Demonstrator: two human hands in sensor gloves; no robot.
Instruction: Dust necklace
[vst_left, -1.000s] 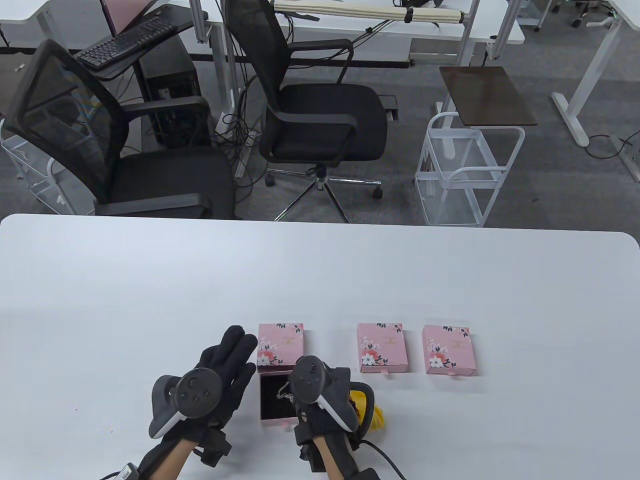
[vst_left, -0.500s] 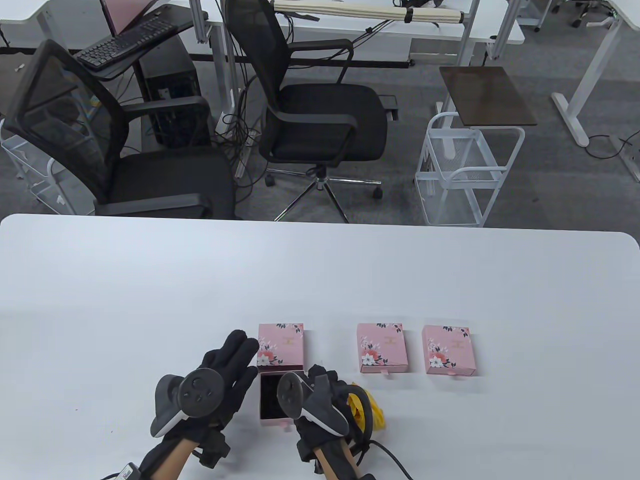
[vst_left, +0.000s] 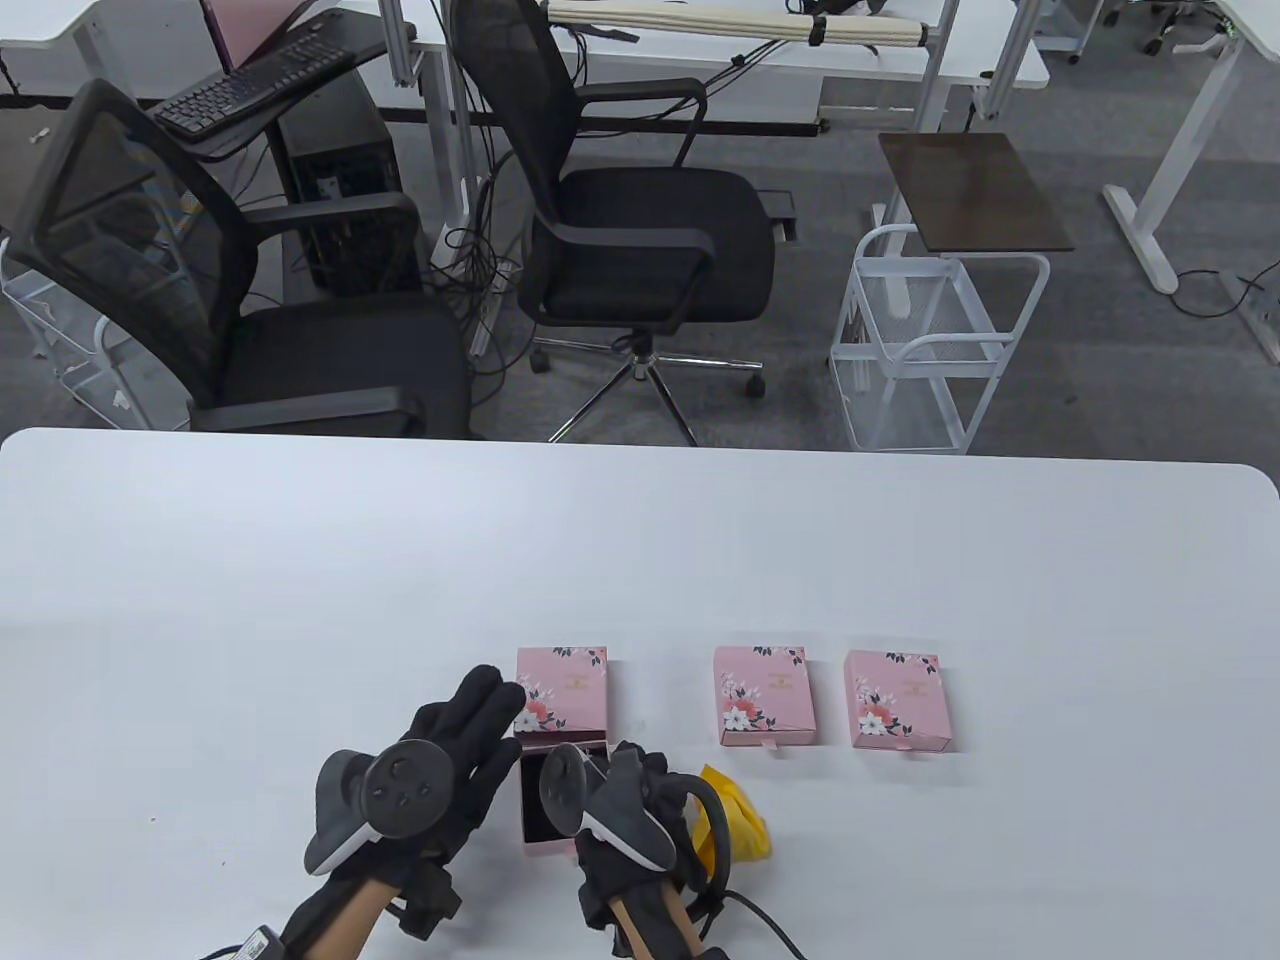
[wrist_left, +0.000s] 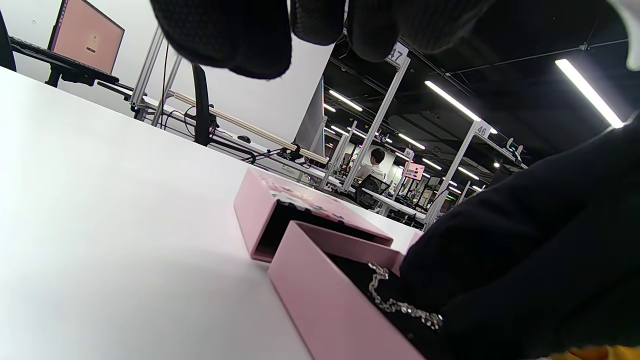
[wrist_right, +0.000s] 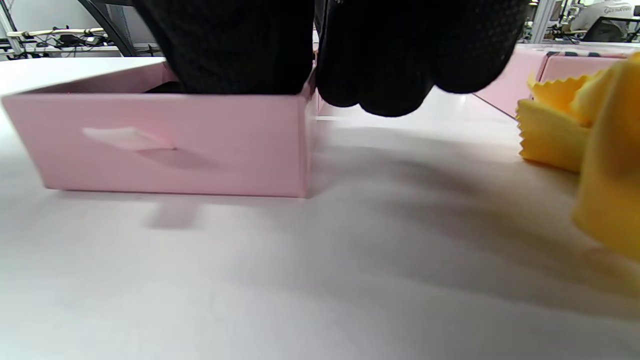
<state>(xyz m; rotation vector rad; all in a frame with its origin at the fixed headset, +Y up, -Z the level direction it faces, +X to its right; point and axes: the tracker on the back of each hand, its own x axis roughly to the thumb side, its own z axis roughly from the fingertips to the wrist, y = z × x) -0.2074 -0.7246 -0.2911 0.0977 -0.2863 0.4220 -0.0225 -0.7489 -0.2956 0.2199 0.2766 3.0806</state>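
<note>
A pink drawer tray (vst_left: 535, 812) with a black lining stands pulled out of its floral pink sleeve (vst_left: 562, 690). A silver necklace (wrist_left: 400, 302) lies on the lining. My right hand (vst_left: 612, 775) hangs over the tray's right half with its fingers (wrist_right: 250, 50) dipping inside onto the chain; whether they pinch it is hidden. My left hand (vst_left: 478, 715) lies flat to the left of the tray, fingers (wrist_left: 235, 35) straight, tips beside the sleeve, holding nothing. A yellow cloth (vst_left: 742, 825) lies on the table just right of my right hand.
Two more closed pink boxes (vst_left: 765, 695) (vst_left: 897, 700) stand in a row to the right. The white table (vst_left: 300, 580) stretches far beyond them. A cable (vst_left: 760, 915) trails from my right wrist. Office chairs (vst_left: 640, 230) stand past the far edge.
My right hand has slid left and nearer, settling lower over the tray, so more of the yellow cloth shows. The left hand has crept slightly right and forward.
</note>
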